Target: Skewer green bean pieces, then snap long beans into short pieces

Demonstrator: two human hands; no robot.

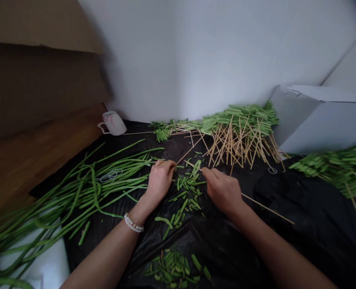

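Observation:
My right hand [222, 188] is closed on a thin wooden skewer [268, 208]. Its pointed tip shows beyond my fingers on the left, and its long end slants down to the right. My left hand [161, 178], with a white bead bracelet at the wrist, has its fingertips pinched together; what they hold, if anything, is hidden. A thin stick [191, 150] runs up and right from those fingertips; whether they grip it I cannot tell. Short cut green bean pieces [192, 186] lie scattered between my hands. Long uncut beans [114, 188] are spread beside my left hand.
Skewered bean pieces [241, 116] are piled along the wall, their bare sticks [232, 144] pointing toward me. More skewered beans [337, 162] lie at the right, near a white box [313, 120]. A mug [114, 123] stands at the back left. Another bean heap [171, 269] is in front.

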